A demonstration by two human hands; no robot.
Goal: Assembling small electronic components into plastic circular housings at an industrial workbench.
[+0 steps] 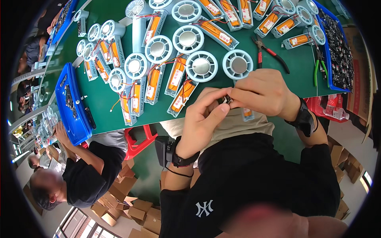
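My left hand (204, 115) pinches a small dark circuit board (225, 99) between thumb and index finger, just over the table's front edge. My right hand (265, 92) is closed with its fingertips against the board's right side; what lies between them is hidden. Under the right hand is a light-blue handheld fan (238, 64), its round head beyond the knuckles. The lower end of a fan handle (248, 114) shows below the hand. Several more fans (201, 66) with open handles, orange batteries and red wires lie close beyond my left hand.
Red-handled pliers (272, 54) and green-handled cutters (320, 67) lie to the right. Beside them a blue bin (336, 51) holds many small dark parts. Another blue tray (72, 107) sits at the left edge, near a co-worker (85, 166). A red stool (141, 141) stands below the table.
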